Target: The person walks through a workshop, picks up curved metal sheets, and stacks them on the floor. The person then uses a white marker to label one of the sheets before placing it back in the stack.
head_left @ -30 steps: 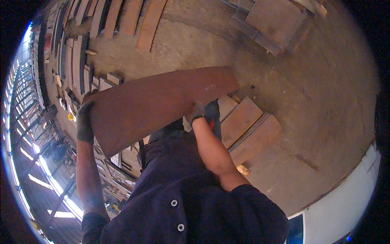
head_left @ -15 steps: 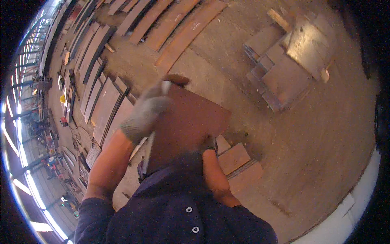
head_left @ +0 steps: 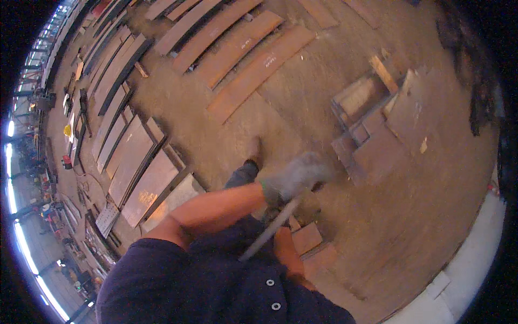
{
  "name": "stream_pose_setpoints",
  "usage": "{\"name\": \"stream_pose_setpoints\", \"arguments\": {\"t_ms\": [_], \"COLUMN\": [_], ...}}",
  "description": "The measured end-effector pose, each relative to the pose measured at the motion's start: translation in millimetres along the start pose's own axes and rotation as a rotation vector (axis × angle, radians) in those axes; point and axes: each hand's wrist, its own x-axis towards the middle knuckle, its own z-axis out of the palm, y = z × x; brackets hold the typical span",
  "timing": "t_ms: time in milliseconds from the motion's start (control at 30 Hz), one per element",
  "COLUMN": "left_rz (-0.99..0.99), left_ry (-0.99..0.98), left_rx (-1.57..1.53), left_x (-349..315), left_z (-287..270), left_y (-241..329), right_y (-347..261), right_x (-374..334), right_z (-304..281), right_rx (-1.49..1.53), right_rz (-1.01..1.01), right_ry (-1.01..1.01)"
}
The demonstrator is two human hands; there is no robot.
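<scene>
A steel plate (head_left: 270,230) is held up close to my body and shows edge-on as a narrow grey strip. At its far end my left hand (head_left: 299,177), in a pale grey glove with a green cuff, is blurred but closed over the plate. Beneath it, my right hand (head_left: 273,214) is mostly hidden by the left wrist and the plate; it appears to grip the plate's other side, though its fingers do not show. My boot (head_left: 253,151) stands on the floor just beyond the left forearm.
Small stacked plates (head_left: 307,238) lie by my right forearm. A pile of plates (head_left: 380,148) with a wooden strip (head_left: 384,74) is at the right. Long rusty plates (head_left: 261,73) lie ahead, and more stacked plates (head_left: 151,183) at the left. A pale wall (head_left: 464,270) curves at lower right.
The plate has turned from showing its broad brown face to edge-on. My left hand has swung rightward and away from my body with it, and a boot has come into view.
</scene>
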Motion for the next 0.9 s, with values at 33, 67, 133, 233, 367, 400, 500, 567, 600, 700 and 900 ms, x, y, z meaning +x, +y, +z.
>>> {"name": "stream_pose_setpoints", "arguments": {"t_ms": [33,67,133,233,367,400,500,567,600,700,900], "left_rz": [0.143,0.164,-0.082,-0.193,0.154,0.282,0.551,0.18,0.043,0.038,0.514], "left_ry": [-0.01,-0.007,0.035,0.062,0.28,0.38,0.667,0.776,0.844,1.239,0.944], "left_rx": [0.153,0.17,-0.218,-0.357,-0.142,-0.042,0.293,-0.087,-0.342,-0.656,-0.889], "left_x": [9,10,14,9,2,0,-24,-67,-86,-135,-166], "left_z": [-18,-32,-62,-112,-168,-179,-219,-242,-254,-288,-319], "left_y": [-2,-2,3,10,27,31,41,43,38,5,-30], "right_y": [-1,-1,-5,-18,-56,-68,-112,-138,-148,-178,-197], "right_x": [-9,-18,-33,-39,-25,-20,6,21,30,60,114], "right_z": [8,15,34,72,141,158,216,247,262,302,373], "right_rx": [0.011,0.02,0.038,0.037,0.014,0.003,-0.016,-0.024,-0.02,-0.038,-0.083], "right_rz": [0.003,0.009,0.011,-0.018,-0.098,-0.121,-0.173,-0.185,-0.18,-0.165,-0.01], "right_ry": [0.026,0.053,0.096,0.127,0.071,0.049,-0.029,-0.073,-0.088,-0.125,-0.121]}}
